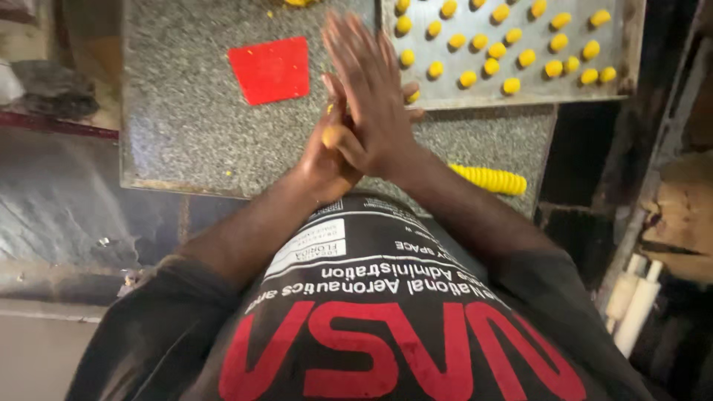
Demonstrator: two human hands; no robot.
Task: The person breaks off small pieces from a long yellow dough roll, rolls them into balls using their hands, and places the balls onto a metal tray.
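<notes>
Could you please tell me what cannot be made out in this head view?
- Yellow dough piece: mostly hidden between the left hand and right hand.
- Metal tray: cut off by the top edge.
- Yellow ridged roll: its near end is hidden by the right forearm.

A speckled grey stone counter fills the upper middle of the view. On it lies a flat red square sheet, with small yellow crumbs scattered near it. At the counter's near right edge lies a ridged yellow roll. Left of the counter, a dark crumpled cloth sits on a ledge. At lower right, two white cylindrical pieces stand tilted beside a rough wooden block. Grey floor shows at lower left.
</notes>
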